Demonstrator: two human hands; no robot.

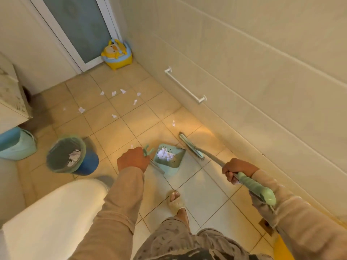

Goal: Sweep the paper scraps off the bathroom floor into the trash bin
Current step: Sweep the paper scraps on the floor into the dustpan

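Note:
My left hand (133, 159) grips the handle of a light green dustpan (170, 163) that rests on the tiled floor and holds a pile of white paper scraps (163, 154). My right hand (237, 170) holds the green-gripped handle of a broom (191, 146), whose head lies on the floor just right of the dustpan. Several paper scraps (114, 93) lie scattered farther away on the floor, and one scrap (173, 123) sits beyond the broom head. The trash bin (66, 154), lined with a bag and holding crumpled paper, stands left of my left hand.
A white toilet (50, 212) fills the lower left. A light blue container (16, 143) stands left of the bin under a cabinet. A yellow child's potty (116, 54) sits by the door. A white towel bar (185, 87) is on the right wall. My slippered foot (175, 200) is below the dustpan.

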